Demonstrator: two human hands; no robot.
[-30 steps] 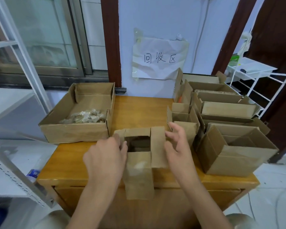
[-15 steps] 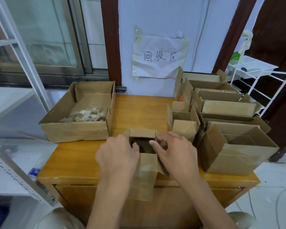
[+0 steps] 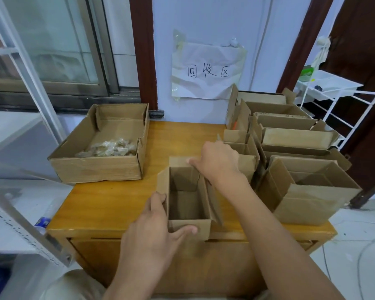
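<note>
A small open cardboard box (image 3: pixel 187 204) stands at the front edge of the wooden table (image 3: pixel 108 204), its inside empty. My left hand (image 3: pixel 154 232) grips its near left corner, thumb across the front wall and fingers on the left wall. My right hand (image 3: pixel 217 163) holds the far right corner of the box, fingers curled over the rim next to the raised back flap.
A wide shallow carton (image 3: pixel 104 148) with crumpled clear wrappers (image 3: pixel 108 148) sits at the table's left. Several open cardboard boxes (image 3: pixel 303 191) crowd the right side. A paper sign (image 3: pixel 208 71) hangs on the wall; a white wire rack (image 3: pixel 338 100) stands at the right.
The box's flaps, which my hands were folding over its top, now stand open. My left hand moved to the near left corner, my right hand to the far right corner.
</note>
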